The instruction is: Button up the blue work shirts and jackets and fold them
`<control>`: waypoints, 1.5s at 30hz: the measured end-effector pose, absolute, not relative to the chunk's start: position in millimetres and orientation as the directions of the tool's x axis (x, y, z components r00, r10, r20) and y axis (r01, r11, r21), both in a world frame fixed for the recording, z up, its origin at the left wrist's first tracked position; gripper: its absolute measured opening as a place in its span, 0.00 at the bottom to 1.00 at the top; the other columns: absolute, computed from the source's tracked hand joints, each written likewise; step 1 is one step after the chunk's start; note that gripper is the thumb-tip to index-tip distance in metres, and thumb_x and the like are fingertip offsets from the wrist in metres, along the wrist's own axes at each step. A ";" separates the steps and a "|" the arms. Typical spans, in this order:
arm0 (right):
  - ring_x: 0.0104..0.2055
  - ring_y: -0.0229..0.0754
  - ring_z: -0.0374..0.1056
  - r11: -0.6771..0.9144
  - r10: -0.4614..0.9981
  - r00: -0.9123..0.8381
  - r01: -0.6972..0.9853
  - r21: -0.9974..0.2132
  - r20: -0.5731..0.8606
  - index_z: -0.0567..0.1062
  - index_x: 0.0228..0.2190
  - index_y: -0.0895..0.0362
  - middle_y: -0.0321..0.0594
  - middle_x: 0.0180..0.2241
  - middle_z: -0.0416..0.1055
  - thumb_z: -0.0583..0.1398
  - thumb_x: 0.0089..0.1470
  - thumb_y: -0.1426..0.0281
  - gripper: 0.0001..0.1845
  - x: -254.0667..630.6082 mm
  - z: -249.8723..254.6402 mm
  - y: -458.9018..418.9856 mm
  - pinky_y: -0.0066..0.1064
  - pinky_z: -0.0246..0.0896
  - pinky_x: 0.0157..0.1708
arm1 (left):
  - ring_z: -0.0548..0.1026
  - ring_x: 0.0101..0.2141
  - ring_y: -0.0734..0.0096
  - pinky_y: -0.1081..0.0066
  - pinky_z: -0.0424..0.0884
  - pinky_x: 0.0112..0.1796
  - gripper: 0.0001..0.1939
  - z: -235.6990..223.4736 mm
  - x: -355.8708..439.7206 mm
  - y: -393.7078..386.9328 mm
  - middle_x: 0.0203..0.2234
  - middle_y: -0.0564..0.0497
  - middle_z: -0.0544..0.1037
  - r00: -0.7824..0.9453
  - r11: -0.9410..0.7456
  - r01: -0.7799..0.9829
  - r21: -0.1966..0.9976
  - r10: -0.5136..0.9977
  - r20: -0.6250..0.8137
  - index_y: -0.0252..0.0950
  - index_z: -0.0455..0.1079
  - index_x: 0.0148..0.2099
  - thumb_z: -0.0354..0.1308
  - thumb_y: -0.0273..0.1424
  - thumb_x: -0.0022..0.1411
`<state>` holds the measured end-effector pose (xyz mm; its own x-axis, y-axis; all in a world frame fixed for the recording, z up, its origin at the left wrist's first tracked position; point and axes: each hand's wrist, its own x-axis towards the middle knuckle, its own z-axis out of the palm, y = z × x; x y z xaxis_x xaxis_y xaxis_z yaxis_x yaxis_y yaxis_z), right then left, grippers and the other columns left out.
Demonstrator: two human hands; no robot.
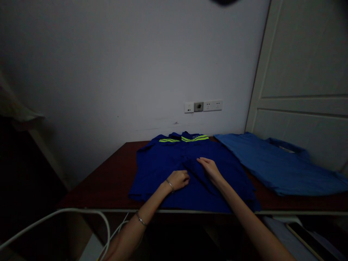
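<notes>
The left hand [178,179] is curled on the blue work shirt [160,159], perhaps to steady it; the right hand [210,169] pinches its fabric

Left hand [178,179] hides own fingertips; light-blue garment [274,165] cut by right edge

1. So the main piece is a deep royal-blue garment [160,163], with bright yellow-green stripes in two sections near its far end.
2. It's spread out on the dark reddish table [111,174], pretty flat but kinda wrinkled, with the near hem right around the table's front edge.
3. There's a loose raised fold mid-garment. The right hand [210,168] looks to be pinching fabric there, and the left hand [178,179] is curled against the cloth; can't tell if it's gripping.
4. Lighter blue garment [272,166] lies just to the right.
</notes>
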<state>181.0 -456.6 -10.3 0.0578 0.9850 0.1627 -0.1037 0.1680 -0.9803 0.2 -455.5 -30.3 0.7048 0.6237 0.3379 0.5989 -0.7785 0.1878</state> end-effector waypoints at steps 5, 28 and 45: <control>0.17 0.31 0.55 0.291 0.953 0.075 0.027 -0.956 0.293 0.72 0.22 0.59 0.31 0.16 0.65 0.62 0.39 0.59 0.15 178.2 -6.4 -459.9 0.23 0.47 0.17 | 0.72 0.34 0.73 0.75 0.65 0.38 0.06 -17.9 -5.3 -459.7 0.30 0.51 0.75 0.541 -0.788 0.461 0.408 0.614 0.575 0.36 0.71 0.31 0.52 0.25 0.53; 0.35 0.45 0.67 0.457 0.874 0.094 0.176 -0.872 0.477 0.76 0.30 0.58 0.42 0.31 0.74 0.57 0.45 0.57 0.18 150.8 -10.5 -484.4 0.33 0.60 0.37 | 0.73 0.35 0.68 0.68 0.67 0.40 0.09 -24.8 6.2 -477.6 0.33 0.48 0.77 0.133 -0.582 0.288 0.761 0.811 0.570 0.35 0.73 0.37 0.54 0.29 0.54; 0.33 0.44 0.66 0.457 0.869 0.098 0.217 -0.863 0.485 0.76 0.29 0.58 0.41 0.29 0.73 0.56 0.46 0.58 0.17 151.0 -21.5 -484.4 0.32 0.61 0.34 | 0.74 0.29 0.73 0.74 0.67 0.33 0.10 -27.6 9.0 -482.3 0.26 0.52 0.76 0.080 -0.437 0.126 0.891 0.899 0.430 0.34 0.64 0.38 0.56 0.31 0.53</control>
